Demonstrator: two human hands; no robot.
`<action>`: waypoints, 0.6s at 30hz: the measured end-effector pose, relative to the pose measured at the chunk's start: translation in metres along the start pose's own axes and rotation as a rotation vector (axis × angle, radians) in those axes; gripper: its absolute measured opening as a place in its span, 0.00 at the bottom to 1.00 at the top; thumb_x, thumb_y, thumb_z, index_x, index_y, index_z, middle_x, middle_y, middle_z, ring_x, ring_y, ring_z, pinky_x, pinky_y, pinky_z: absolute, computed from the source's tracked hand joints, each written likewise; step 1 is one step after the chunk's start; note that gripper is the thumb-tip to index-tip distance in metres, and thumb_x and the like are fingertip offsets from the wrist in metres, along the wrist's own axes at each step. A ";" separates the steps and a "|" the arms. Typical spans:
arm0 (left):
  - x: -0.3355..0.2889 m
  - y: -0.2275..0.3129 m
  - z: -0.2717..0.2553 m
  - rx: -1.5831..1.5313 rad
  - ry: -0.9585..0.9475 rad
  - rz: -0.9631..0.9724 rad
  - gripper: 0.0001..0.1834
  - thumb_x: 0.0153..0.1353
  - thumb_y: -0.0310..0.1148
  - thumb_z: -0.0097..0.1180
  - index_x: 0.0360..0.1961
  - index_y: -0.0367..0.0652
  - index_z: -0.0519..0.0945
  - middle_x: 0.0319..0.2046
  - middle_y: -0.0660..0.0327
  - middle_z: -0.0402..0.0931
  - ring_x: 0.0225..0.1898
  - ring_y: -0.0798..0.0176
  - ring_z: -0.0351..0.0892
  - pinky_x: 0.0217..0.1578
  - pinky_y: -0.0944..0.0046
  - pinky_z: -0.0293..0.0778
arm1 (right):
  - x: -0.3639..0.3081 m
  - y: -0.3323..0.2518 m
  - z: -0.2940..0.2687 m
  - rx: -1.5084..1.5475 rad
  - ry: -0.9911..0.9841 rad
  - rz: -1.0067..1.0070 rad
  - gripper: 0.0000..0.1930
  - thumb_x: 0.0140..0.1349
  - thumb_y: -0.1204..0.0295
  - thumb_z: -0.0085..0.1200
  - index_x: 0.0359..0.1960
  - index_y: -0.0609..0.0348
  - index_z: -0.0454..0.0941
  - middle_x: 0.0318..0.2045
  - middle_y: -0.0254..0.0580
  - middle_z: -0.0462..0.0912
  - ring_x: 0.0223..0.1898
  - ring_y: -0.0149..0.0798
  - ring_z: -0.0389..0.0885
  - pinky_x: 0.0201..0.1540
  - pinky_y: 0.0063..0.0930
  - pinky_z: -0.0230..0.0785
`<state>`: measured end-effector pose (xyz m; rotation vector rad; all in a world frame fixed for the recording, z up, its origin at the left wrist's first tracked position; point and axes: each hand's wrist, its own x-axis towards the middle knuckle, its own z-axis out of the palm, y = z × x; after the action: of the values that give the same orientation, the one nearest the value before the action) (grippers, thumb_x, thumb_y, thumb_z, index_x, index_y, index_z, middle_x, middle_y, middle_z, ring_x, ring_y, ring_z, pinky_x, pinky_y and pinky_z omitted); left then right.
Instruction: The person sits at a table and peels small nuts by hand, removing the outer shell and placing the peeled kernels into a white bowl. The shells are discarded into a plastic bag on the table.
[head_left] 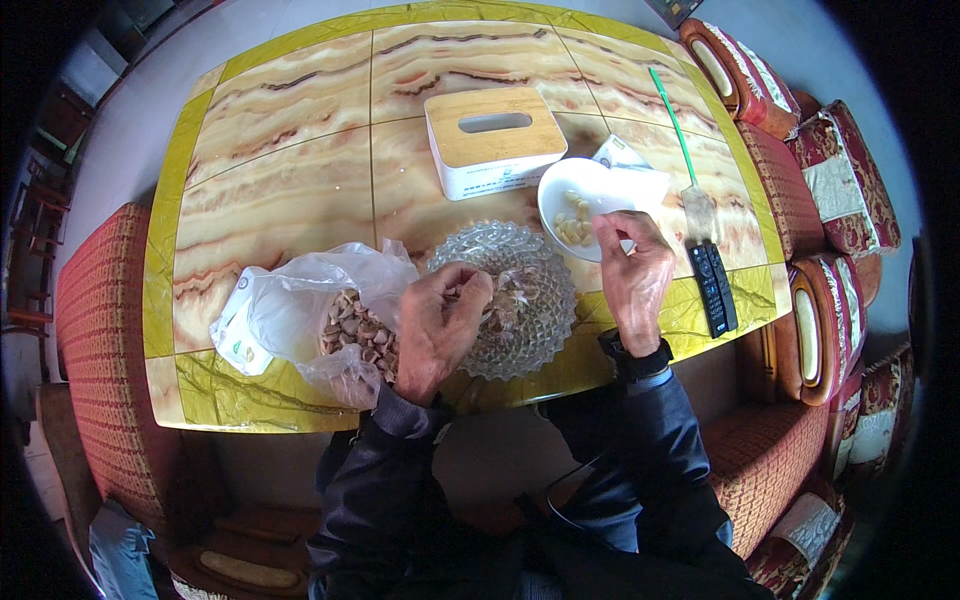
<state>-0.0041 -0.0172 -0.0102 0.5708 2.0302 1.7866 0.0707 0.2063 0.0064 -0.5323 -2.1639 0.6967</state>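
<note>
My left hand (445,320) is closed in a pinch at the left rim of a cut-glass dish (545,335). What its fingertips hold, if anything, is too small to name. Thin, papery skins (510,300) lie in the dish. My right hand (638,270), with a dark watch on the wrist, is at the near right side of a white bowl (553,190), its fingers pinched above the inside. Pale peeled cloves (575,222), which look like garlic, lie in that bowl. Left of my left hand, a clear plastic bag (300,285) gapes around many brownish unpeeled cloves (358,332).
Behind the dish stands a white tissue box (500,150) with a wooden lid. A white packet (620,153) sits behind the bowl. To the right lie a green-handled fly swatter (675,130) and a black remote (712,290). Patterned red sofas (110,320) flank the marbled table (280,190).
</note>
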 end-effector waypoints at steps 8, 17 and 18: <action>-0.001 0.004 0.007 -0.104 0.034 0.001 0.09 0.66 0.27 0.59 0.40 0.29 0.83 0.25 0.66 0.77 0.28 0.75 0.69 0.30 0.70 0.70 | -0.015 -0.030 0.002 0.193 -0.048 -0.065 0.10 0.66 0.72 0.59 0.27 0.64 0.78 0.26 0.46 0.80 0.29 0.42 0.80 0.35 0.33 0.71; -0.001 0.000 0.005 -0.474 0.006 -0.259 0.11 0.66 0.27 0.60 0.46 0.32 0.83 0.27 0.65 0.79 0.28 0.78 0.71 0.28 0.75 0.67 | -0.031 -0.048 0.007 0.304 -0.203 -0.082 0.07 0.57 0.80 0.66 0.28 0.64 0.78 0.25 0.41 0.79 0.24 0.33 0.78 0.29 0.26 0.70; 0.000 -0.001 0.005 -0.531 -0.004 -0.265 0.10 0.66 0.28 0.60 0.45 0.33 0.83 0.27 0.66 0.78 0.27 0.78 0.70 0.27 0.76 0.66 | -0.032 -0.049 0.007 0.298 -0.216 -0.085 0.05 0.57 0.80 0.66 0.30 0.65 0.79 0.26 0.41 0.79 0.25 0.34 0.79 0.29 0.27 0.71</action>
<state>-0.0013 -0.0134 -0.0123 0.1368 1.4472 2.0292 0.0779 0.1488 0.0161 -0.2142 -2.2099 1.0476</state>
